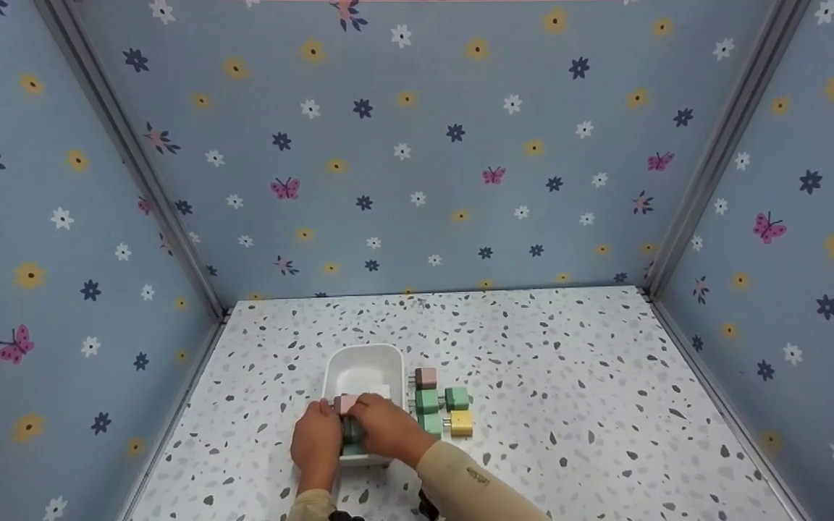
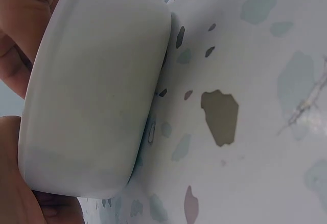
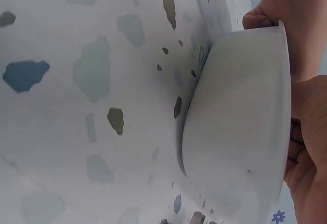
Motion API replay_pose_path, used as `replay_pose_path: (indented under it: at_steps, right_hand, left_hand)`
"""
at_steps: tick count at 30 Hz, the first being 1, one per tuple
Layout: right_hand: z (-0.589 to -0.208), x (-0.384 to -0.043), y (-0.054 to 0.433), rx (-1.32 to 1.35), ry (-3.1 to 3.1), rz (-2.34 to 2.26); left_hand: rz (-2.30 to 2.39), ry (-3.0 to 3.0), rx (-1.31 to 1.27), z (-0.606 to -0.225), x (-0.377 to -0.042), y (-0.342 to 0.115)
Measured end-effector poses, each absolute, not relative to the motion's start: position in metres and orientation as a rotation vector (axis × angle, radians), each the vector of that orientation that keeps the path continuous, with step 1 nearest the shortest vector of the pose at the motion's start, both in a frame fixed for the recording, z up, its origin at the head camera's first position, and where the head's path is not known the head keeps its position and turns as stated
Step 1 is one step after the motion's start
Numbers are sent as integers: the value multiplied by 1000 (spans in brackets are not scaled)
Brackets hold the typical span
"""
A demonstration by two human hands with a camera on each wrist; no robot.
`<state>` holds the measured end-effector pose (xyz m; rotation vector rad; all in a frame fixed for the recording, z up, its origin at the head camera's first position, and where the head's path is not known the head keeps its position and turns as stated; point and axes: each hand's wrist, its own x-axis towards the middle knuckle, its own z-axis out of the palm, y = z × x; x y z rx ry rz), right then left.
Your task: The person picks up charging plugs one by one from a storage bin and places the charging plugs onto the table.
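Observation:
In the head view a white plastic tray [image 1: 365,354] stands on the speckled table, with dark and green charger cubes [image 1: 352,432] in its near half, partly hidden by the hands. My left hand [image 1: 317,438] grips the tray's left side, fingers curled against the outside of the wall. From the right, my right hand [image 1: 388,425] reaches over the rim and pinches a pink charger cube [image 1: 347,404] above the near half. That cube sits between the two hands, close to the left thumb. Both wrist views show the tray's outer wall [image 2: 97,91] from low down, hiding its contents.
Right of the tray lie a pink charger cube [image 1: 426,378], several green ones [image 1: 457,398] and a yellow one [image 1: 461,423], their prongs pointing left. Blue flowered panels [image 1: 417,166] in grey metal frames enclose the speckled table [image 1: 569,391] at back and sides.

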<state>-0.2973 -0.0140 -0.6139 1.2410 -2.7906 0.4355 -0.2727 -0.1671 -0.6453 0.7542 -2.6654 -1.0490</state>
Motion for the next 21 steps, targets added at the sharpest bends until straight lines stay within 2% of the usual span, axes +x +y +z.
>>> replay_pose_path:
  at_steps: [21]
  right_hand:
    - [-596,-308,20,1238,-2695,324]
  left_hand:
    - [-1040,-2685,775,-643,-273,-164]
